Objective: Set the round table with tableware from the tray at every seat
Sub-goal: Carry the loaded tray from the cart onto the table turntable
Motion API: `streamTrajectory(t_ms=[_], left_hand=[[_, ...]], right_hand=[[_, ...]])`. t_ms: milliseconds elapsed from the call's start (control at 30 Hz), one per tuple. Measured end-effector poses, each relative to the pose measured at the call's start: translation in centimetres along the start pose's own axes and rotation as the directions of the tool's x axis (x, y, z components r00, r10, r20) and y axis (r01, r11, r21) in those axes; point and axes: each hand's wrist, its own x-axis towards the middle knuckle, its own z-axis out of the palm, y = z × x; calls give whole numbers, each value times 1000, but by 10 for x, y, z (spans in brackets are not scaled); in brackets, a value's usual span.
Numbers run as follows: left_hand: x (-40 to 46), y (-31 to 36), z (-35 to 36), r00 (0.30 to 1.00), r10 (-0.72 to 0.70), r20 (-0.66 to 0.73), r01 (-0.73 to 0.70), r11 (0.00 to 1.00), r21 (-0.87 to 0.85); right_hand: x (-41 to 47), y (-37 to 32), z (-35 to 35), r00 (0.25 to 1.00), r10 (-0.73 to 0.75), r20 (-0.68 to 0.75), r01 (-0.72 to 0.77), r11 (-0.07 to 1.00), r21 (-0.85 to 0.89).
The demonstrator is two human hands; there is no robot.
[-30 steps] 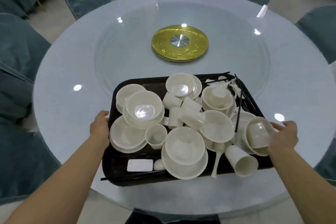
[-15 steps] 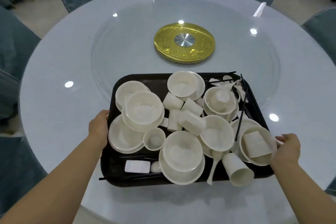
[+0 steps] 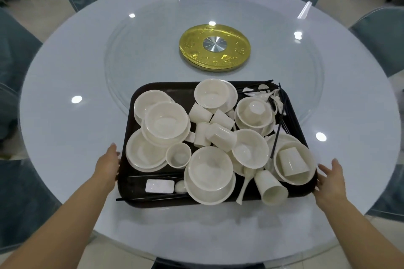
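A: Entry. Dark rectangular plastic tray (image 3: 140, 194) sits on the near part of the round pale glass-topped table (image 3: 65, 94), just nearer than the gold disc with a silver hub (image 3: 214, 47); contents?

B: White bowls stacked on plates (image 3: 166, 120), small white cups (image 3: 220, 137) mostly tipped on their sides, a white spoon (image 3: 246, 183), black chopsticks (image 3: 276, 133), a white rectangular rest (image 3: 159, 186); one cup lies inside the bowl (image 3: 294, 162) furthest right of the disc.

A: Orientation?

B: Long axis runs left-right; far edge faces the disc.

A: Hands?

B: Left hand (image 3: 108, 162) flat against the tray's left edge, fingers straight; right hand (image 3: 331, 178) released, fingers extended just beside the right edge; contact there cannot be told.
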Motion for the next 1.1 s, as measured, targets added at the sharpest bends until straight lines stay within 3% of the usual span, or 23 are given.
streamTrajectory(t_ms=[100,200,300,467,767,1100], left_hand=[[-17,-24,-13,998,-66,23,67,997,-35],[-33,-50,-18,995,-92,24,94,987,-130],[-53,-77,-13,994,-101,33,106,974,-199],[-89,-113,10,994,-89,55,99,974,-203],[-114,-109,37,996,-53,68,76,916,-394],[-105,-81,62,999,-23,45,41,887,-460]], right_hand=[[-3,19,-12,998,59,-4,-59,998,19],[-9,42,-21,989,125,82,-128,991,29],[-20,65,-25,966,153,210,-134,986,-102],[-24,74,-26,954,149,259,-83,965,-249],[-20,67,-24,943,139,302,-51,957,-284],[-4,47,-5,938,95,335,14,951,-307]])
